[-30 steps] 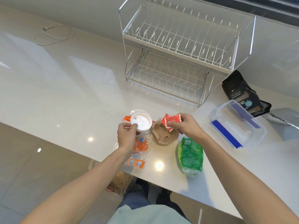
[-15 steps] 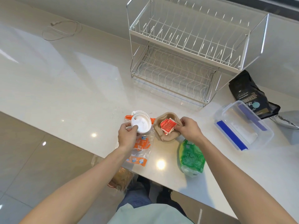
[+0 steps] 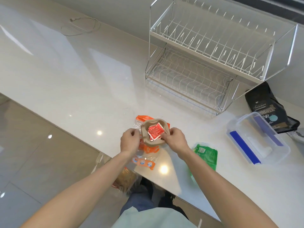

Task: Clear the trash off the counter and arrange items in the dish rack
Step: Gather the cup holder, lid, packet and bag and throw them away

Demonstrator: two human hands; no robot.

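Note:
A brown pulp cup holder (image 3: 148, 126) sits over a clear and orange plastic bag (image 3: 146, 159) near the counter's front edge. Red sauce packets (image 3: 154, 132) lie inside the holder. My left hand (image 3: 130, 141) pinches the holder's left rim and my right hand (image 3: 174, 140) grips its right rim. The white cup lid is out of sight. A green plastic bag (image 3: 205, 155) lies to the right of my right wrist. The empty two-tier wire dish rack (image 3: 205, 57) stands at the back of the counter.
A clear lidded container with blue clips (image 3: 256, 140) and a black coffee bag (image 3: 269, 111) lie to the right. A white cable (image 3: 80, 26) coils at the far left. A bag with brown contents (image 3: 125, 178) hangs below the counter edge.
My right hand put the red packets into the brown holder. My left hand left the white lid, now out of sight, and took the holder's left rim. The holder shifted left onto the plastic bag.

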